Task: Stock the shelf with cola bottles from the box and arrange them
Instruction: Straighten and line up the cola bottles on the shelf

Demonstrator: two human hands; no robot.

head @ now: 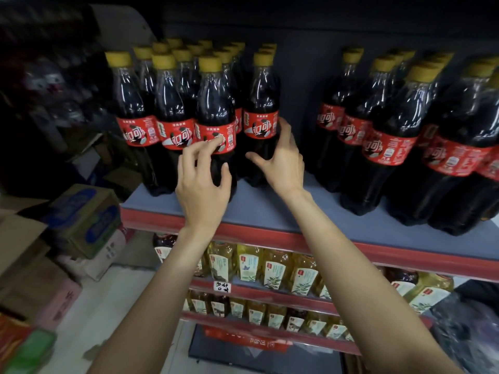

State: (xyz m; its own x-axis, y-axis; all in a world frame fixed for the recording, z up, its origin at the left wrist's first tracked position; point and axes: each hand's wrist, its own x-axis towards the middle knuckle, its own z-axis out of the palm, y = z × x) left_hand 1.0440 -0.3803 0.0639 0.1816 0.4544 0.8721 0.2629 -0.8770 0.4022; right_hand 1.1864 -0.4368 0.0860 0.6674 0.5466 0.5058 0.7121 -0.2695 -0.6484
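Two hands up at the grey shelf board with red front edge [270, 211]. Left hand [202, 182]: fingers curled, tips on the red label of a front-row dark cola bottle with yellow cap [214, 114], thumb on its lower body. Right hand [283, 163]: fingers spread and loose around the next bottle [262, 109]; grip unclear. More cola bottles [391, 130] stand well apart to the right. Cardboard boxes [81, 220] sit lower left.
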